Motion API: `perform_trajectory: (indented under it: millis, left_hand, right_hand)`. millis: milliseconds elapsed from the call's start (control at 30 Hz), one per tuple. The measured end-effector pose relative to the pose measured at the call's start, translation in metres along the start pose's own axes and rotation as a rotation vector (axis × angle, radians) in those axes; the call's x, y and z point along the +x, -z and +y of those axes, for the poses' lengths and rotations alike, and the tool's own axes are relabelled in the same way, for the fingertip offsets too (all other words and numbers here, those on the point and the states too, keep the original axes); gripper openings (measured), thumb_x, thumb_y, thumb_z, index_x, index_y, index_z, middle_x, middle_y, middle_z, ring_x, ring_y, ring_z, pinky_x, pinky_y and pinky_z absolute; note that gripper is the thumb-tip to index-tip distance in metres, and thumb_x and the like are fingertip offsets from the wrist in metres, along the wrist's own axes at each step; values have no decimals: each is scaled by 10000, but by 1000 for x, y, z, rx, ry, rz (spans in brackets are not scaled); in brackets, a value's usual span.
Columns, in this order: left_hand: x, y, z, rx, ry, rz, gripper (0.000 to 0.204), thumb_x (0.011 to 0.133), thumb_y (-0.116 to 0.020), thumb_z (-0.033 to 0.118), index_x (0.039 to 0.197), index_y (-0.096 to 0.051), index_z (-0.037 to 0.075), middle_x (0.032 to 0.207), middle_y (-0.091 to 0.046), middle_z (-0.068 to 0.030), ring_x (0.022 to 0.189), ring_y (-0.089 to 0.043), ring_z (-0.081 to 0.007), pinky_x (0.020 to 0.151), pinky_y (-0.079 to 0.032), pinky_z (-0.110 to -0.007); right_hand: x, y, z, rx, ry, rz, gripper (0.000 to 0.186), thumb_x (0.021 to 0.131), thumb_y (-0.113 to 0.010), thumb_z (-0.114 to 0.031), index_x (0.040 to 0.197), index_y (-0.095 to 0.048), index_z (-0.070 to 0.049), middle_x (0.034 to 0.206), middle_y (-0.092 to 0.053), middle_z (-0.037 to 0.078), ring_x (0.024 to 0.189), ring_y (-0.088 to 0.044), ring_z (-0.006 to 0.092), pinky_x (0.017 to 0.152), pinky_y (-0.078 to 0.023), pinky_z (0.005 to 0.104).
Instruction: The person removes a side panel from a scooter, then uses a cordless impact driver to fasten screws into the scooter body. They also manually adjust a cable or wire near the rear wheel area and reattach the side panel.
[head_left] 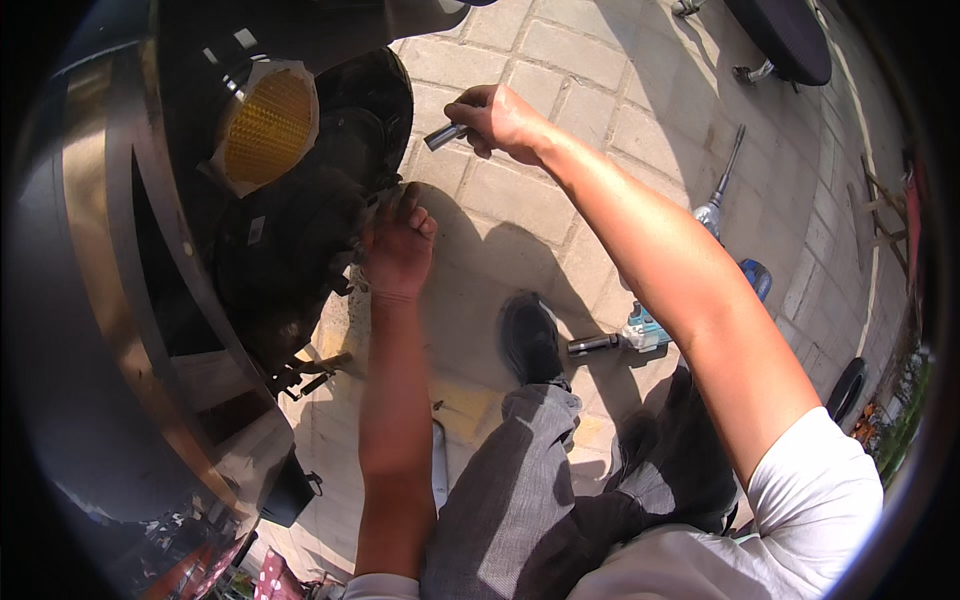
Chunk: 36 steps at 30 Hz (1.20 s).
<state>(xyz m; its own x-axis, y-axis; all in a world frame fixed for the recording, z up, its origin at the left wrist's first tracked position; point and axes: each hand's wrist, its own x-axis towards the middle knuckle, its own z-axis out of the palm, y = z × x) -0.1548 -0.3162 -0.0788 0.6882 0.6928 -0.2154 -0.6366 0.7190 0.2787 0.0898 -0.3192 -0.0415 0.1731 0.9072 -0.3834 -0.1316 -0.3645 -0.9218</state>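
My right hand [500, 122], stretched out over the paving, is closed round a shiny metal cylinder that looks like a socket [443, 137]; its end points left toward the vehicle. Further left and nearer to me, my left hand [398, 250] is up against the dark underside parts [350, 215] of a black vehicle, its fingers curled. Shadow hides what those fingertips grip. Above that hand sits an amber lamp [265, 125] with a ragged pale border, set in the black bodywork.
A teal cordless power tool [643, 328] lies on the paving beside my shoe [530, 340], partly behind my right forearm. Beyond the arm is a long metal tool [728, 175]. A dark padded seat [785, 40] stands at the far right. Glossy body panels [75, 330] fill the left side.
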Motion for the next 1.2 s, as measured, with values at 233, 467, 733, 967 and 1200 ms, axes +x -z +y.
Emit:
perform_trajectory:
  millis: [233, 467, 733, 967, 1200]
  left_hand:
    - [-118, 50, -29, 372, 130, 558, 513, 971, -528, 366, 1381, -451, 68, 1317, -533, -143, 1023, -565, -224, 875, -460, -383]
    - [-257, 92, -36, 1282, 14, 1012, 427, 924, -583, 229, 1289, -544, 12, 1097, -626, -116, 877, -599, -193, 800, -475, -345]
    - [-422, 142, -37, 2240, 203, 1364, 745, 711, -760, 309, 1340, -472, 32, 1222, -548, -207, 1116, -530, -380, 960, -423, -460]
    - [-459, 138, -71, 2317, 659, 1304, 1101, 598, -810, 385, 1481, -210, 115, 1446, -368, -147, 1329, -369, -339, 1109, -241, -515]
    - [-439, 141, -62, 2372, 613, 1252, 996, 615, -782, 353, 1440, -284, 99, 1308, -470, -156, 1179, -473, -352, 1031, -299, -536]
  right_hand:
    - [-105, 54, 120, -579, -48, -27, 386, 864, -644, -354, 966, -681, 16, 875, -695, 196, 869, -670, 352, 806, -511, 421]
    - [-194, 186, 103, -1044, 2, 282, 655, 782, -687, -224, 1333, -452, 41, 1231, -554, 316, 1215, -515, 387, 1047, -395, 435]
    - [-307, 265, 232, -1004, -290, 89, 946, 736, -698, -127, 1458, -131, 101, 1413, -380, 324, 1361, -363, 392, 1128, -272, 380]
    - [-301, 281, 270, -961, -63, 66, 926, 752, -579, -134, 1464, -36, 104, 1443, -317, 321, 1359, -338, 401, 1135, -245, 382]
    - [-298, 286, 240, -1010, -221, -16, 936, 751, -692, -198, 1436, -131, 107, 1344, -437, 334, 1325, -409, 391, 1100, -314, 390]
